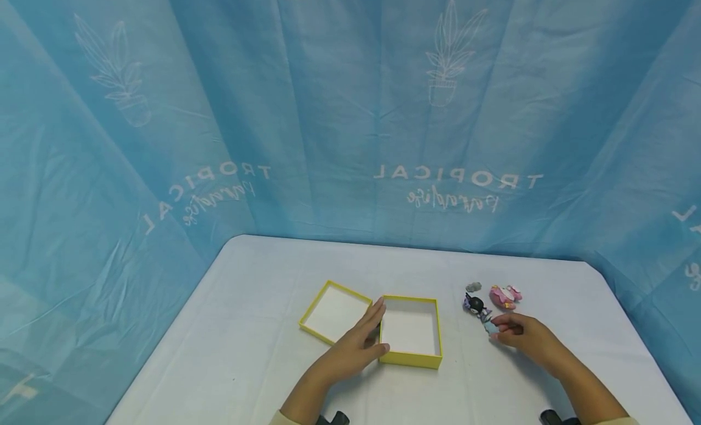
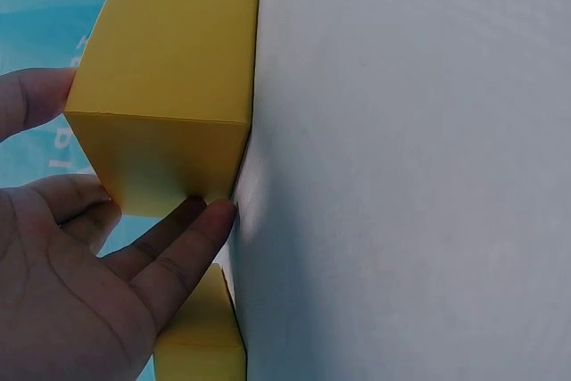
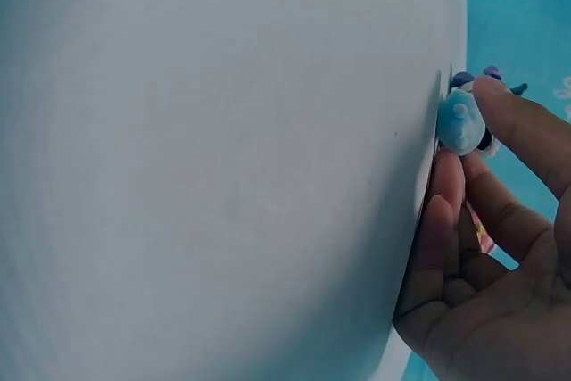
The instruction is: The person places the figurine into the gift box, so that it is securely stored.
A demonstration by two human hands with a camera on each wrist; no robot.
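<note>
Figurine (image 3: 459, 122) in right grip (image 1: 528, 338), box (image 1: 412, 359) against left grip (image 1: 353, 348)

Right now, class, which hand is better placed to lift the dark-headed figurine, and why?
Probably the right hand: its fingers are at the figurine's pale-blue end, while the left hand touches the open yellow box, farther away.

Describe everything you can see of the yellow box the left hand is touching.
The yellow box is squarish and open-topped, with smooth yellow outer walls, crisp folded-looking edges and a white interior; it looks like stiff cardboard. It sits flat on the white-covered table, open side up, just right of a second yellow-rimmed piece. The left hand spans its left side, thumb at the near-left corner of the rim. No print shows on the visible walls.
</note>
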